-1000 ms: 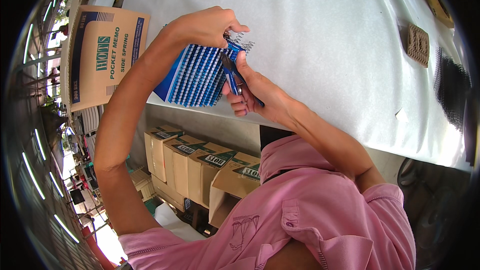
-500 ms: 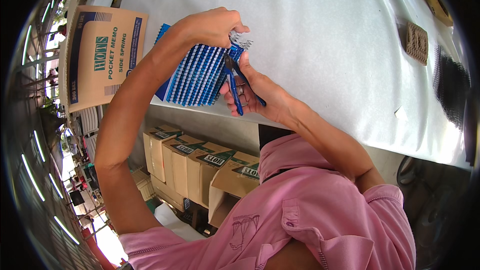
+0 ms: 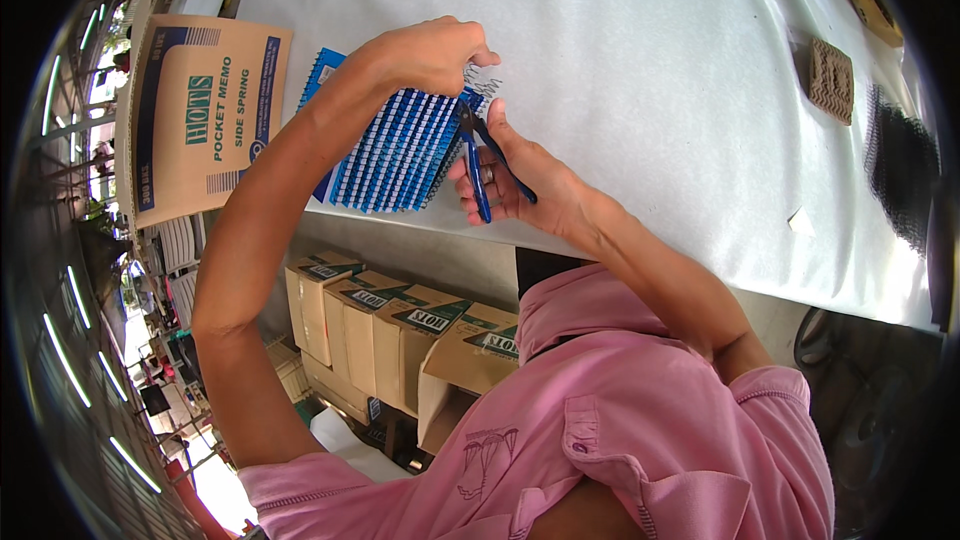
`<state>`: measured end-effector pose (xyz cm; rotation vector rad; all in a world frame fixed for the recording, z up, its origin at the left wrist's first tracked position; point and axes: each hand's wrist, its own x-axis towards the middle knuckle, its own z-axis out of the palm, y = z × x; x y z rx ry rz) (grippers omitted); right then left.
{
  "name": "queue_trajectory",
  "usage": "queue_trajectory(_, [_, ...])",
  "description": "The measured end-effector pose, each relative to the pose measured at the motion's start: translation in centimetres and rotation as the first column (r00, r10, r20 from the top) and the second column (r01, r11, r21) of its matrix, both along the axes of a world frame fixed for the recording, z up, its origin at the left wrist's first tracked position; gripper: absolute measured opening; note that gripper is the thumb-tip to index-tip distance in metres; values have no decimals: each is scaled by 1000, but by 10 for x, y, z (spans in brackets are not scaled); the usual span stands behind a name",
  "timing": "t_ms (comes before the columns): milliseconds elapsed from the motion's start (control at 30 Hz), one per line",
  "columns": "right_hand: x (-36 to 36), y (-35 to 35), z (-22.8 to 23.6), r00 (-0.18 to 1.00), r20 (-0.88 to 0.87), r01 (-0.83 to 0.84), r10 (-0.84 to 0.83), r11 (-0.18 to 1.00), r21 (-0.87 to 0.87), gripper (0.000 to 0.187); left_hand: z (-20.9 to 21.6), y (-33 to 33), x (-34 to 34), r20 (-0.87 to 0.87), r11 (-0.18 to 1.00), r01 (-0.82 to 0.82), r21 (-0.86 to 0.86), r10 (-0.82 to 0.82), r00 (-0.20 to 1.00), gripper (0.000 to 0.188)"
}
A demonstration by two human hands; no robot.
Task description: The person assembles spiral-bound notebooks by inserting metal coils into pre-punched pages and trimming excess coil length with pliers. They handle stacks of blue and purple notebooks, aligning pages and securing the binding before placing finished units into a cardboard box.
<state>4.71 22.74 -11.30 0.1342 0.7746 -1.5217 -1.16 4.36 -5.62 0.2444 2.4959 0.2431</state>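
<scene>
Head cam shows a fanned stack of blue-and-white spiral notebooks on the pale covered table, close to its near edge. I'll use that stack as the landmark. Left hand is over its upper right corner, one finger poking out past it; the rest are bent down, and I can't tell how tightly they're gripping since the hand hides the tips. Loose wire ends stick out just beyond that same corner. Right hand is just right of the stack with its fingers loosely wrapped around some blue-handled cutters. Handles are spread, nose up by the stack's right edge; can't tell if it's touching wire. Big cardboard box left of the stack, more cartons lower down below it, brown textured block well off to its right.
</scene>
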Motion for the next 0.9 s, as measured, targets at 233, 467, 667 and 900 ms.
queue_trajectory(233, [-12,0,-19,986,146,-65,86,987,-144,75,9,29,7,-7,992,-67,-108,66,998,61])
queue_trajectory(467, [-1,9,5,996,83,-18,13,998,61,75,-8,19,21,-187,999,-43,-4,41,982,66])
queue_trajectory(667, [-13,6,-21,971,217,-63,97,986,-156,76,3,34,20,-128,982,-176,-70,166,978,70])
queue_trajectory(900, [-11,14,-4,996,78,-35,31,998,50,76,-6,30,23,-192,980,-197,-13,191,963,73])
